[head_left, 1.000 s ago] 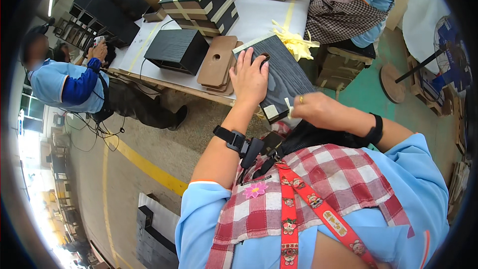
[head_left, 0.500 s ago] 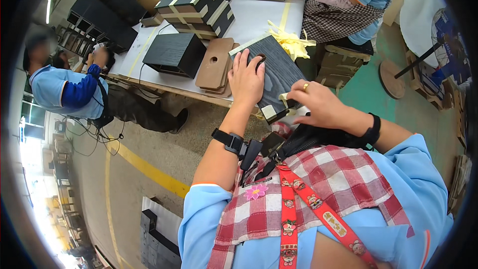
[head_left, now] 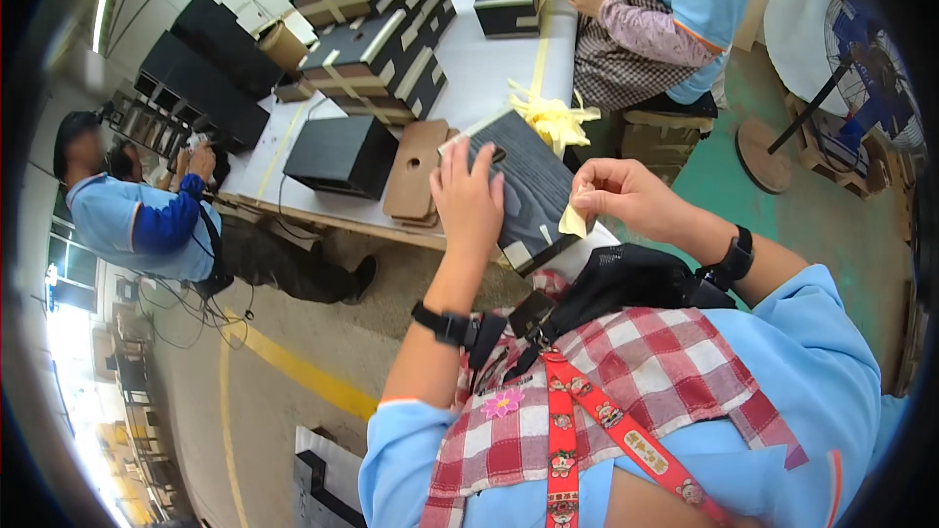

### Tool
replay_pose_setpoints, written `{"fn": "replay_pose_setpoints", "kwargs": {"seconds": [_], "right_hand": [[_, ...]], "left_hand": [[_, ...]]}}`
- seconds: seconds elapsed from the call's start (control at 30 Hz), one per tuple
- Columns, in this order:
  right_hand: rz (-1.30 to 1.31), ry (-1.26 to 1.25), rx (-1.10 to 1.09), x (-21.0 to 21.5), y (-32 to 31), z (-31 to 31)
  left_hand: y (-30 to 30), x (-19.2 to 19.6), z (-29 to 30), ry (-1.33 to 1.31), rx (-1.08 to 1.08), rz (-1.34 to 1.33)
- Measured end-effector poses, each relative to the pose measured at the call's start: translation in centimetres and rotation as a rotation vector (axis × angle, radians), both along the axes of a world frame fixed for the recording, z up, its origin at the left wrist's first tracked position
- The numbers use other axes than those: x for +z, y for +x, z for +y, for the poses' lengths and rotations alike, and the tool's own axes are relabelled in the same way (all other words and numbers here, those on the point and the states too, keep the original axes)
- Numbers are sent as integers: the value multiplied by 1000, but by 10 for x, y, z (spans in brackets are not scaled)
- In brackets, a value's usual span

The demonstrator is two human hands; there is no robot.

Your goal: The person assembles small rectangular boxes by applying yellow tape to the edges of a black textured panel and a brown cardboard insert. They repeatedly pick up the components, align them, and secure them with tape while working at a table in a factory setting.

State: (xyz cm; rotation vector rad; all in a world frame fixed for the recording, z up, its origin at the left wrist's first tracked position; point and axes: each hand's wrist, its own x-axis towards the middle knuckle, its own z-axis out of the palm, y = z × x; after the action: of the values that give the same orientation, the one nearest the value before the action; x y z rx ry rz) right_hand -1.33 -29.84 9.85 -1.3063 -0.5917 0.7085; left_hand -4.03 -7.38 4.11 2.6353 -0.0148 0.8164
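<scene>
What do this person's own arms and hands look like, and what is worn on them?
The left hand and right hand are gloveless. Both sleeves are short, loose and light blue; the left sleeve has thin orange edging, and the right sleeve matches in colour. A black left strap and black right strap circle the forearms near the wrists.

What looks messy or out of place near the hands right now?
Mainly the heap of pale yellow strips just beyond the dark box: it lies tangled, with loose ends sticking out. The brown boards are also stacked slightly out of line. I see no spill or clear damage.
</scene>
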Motion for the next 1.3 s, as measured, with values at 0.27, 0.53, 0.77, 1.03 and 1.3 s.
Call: {"fn": "replay_pose_setpoints", "kwargs": {"seconds": [0.27,0.53,0.77,1.03,1.3], "right_hand": [[71,-6,-80,-18,11,22],[-132,-102,-50,-21,-3,35],[37,-123,-18,-19,1,33],[-525,-233,-208,-34,4,30],[-1068,-344,-133,-52,-11,41]], "left_hand": [[-45,43,-16,-1072,-472,581],[-49,34,-21,-910,-362,452],[-48,45,-24,-511,-366,400],[-12,16,0,-447,-225,79],[13,-29,-1,-22,-76,65]]}}
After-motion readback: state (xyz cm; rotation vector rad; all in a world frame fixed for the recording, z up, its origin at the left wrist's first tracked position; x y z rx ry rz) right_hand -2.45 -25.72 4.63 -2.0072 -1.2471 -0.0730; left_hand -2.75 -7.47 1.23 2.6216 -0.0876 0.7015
